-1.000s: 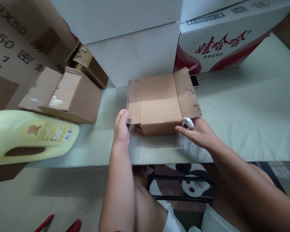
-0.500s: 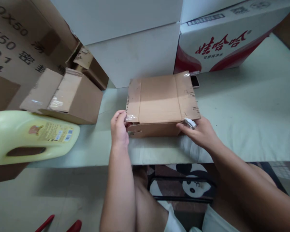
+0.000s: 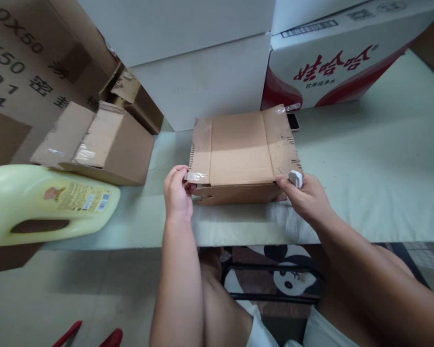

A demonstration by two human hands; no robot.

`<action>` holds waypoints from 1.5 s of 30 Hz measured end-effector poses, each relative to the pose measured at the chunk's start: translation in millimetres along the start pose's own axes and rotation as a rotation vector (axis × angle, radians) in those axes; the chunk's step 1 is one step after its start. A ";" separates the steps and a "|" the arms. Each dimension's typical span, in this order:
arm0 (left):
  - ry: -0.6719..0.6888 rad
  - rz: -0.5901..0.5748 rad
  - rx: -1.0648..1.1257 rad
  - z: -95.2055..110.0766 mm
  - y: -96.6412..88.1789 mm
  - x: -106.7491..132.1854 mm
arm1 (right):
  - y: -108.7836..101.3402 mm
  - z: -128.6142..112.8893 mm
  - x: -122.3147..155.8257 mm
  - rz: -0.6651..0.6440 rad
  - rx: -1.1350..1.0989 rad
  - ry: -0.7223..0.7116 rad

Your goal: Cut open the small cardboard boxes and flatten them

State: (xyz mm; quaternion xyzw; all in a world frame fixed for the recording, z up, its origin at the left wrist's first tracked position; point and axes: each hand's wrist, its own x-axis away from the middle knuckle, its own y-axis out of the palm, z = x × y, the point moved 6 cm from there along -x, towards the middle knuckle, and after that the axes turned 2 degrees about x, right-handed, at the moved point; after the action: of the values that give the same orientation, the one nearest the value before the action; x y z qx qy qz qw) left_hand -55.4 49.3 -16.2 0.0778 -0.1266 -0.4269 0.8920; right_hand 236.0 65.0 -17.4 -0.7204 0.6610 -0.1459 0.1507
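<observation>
A small brown cardboard box lies flat near the front edge of a pale green table. My left hand is closed on the box's near left corner, pinching a taped flap edge. At the near right corner my right hand is closed on a small white tool and presses it against the box's edge. A phone peeks out behind the box's far right corner.
A yellow jug lies on its side at the left. An opened brown box sits behind it, with large cartons beyond. White boxes and a red-and-white carton stand at the back. Below the table is a panda-print stool.
My right hand has slid the white tool along the box's near right corner, slightly right and up. My left hand shifted from flat against the side to pinching the taped flap.
</observation>
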 end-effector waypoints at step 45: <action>0.035 -0.018 0.015 -11.3 10.4 4.5 | 9.9 -2.3 2.8 -0.086 0.025 -0.045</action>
State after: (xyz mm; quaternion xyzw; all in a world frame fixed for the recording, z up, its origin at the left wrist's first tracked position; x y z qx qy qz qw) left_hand -41.6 52.7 -23.8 0.0931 -0.1134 -0.4324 0.8896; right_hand 226.3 61.3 -19.3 -0.7493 0.6242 -0.1440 0.1680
